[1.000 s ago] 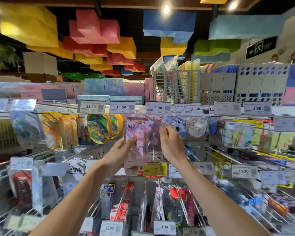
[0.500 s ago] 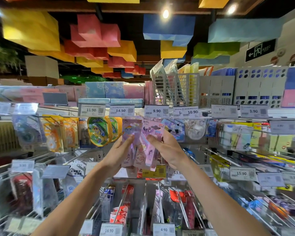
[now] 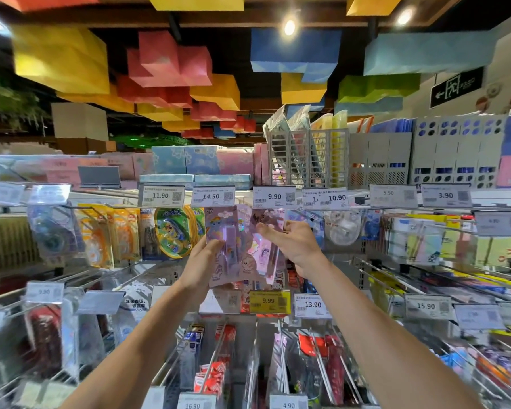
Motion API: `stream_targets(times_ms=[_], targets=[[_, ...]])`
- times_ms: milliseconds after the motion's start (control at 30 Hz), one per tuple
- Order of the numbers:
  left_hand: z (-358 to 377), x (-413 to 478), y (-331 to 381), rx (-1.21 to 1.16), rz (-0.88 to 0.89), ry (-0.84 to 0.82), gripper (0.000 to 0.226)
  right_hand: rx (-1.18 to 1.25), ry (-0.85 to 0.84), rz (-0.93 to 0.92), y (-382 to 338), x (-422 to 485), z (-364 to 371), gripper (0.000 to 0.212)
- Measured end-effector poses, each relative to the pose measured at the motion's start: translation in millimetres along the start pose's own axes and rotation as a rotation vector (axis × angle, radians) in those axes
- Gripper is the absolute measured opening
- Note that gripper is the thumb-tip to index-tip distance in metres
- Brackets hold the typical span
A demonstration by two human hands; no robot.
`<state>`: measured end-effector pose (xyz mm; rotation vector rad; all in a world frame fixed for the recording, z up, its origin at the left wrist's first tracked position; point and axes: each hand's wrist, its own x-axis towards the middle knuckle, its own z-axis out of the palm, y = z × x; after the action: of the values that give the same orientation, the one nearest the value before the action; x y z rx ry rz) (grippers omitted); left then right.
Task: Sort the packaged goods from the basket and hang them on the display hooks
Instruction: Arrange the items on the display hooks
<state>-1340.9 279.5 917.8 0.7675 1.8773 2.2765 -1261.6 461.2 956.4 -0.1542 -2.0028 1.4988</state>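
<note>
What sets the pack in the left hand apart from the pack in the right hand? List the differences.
Colour: the lilac pack in the left hand shows a blue pony; the pink pack in the right hand shows a dark-haired cartoon figure. Grip: the left hand holds the lilac pack low at its side; the right hand pinches the pink pack near its top. Both are tall flat cards.

View: one head-worn camera, wide-angle.
Facing: forward; display hooks beyond the left hand and right hand, ceiling blocks above them.
Nearness: close; forearms enter from below.
</note>
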Motion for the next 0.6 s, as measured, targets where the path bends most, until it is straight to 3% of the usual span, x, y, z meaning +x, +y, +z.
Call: stream_targets(times_ms=[100,167,300,400,467,533,600], targets=[[-6.1,2.1,-1.7,0.050,-0.009,0.041,0.031,0.026,0.086,0.076,3.5,6.6,2.0,0.043],[-9.2,0.7,-2.6,0.065,0.027,-0.002,0.023,0.000,0.138,0.120,3.3,10.9,4.5,0.038],[-13.9,-0.6,-4.4,0.042,0.081,-0.030,0.021,-0.318,0.194,0.141,6.8,15.2,6.4,0.056],[-12.7,-2.1,-1.6,0.023,0.092,-0.030,0.020,-0.623,0.292,0.031,15.5,9.2,5.8,0.062],[-11.2,-1.0,-1.1,0.022,0.112,-0.043,0.029,-0.540,0.395,-0.139,14.1,-0.4,6.0,0.050],[-6.4,-3.1,1.4,0.019,0.119,-0.067,0.040,-0.335,0.244,-0.326,11.6,-8.9,5.7,0.036],[1.8,-2.4,1.3,0.054,0.129,-0.108,0.038,-0.290,-0.003,-0.426,10.9,-19.7,7.6,0.040]])
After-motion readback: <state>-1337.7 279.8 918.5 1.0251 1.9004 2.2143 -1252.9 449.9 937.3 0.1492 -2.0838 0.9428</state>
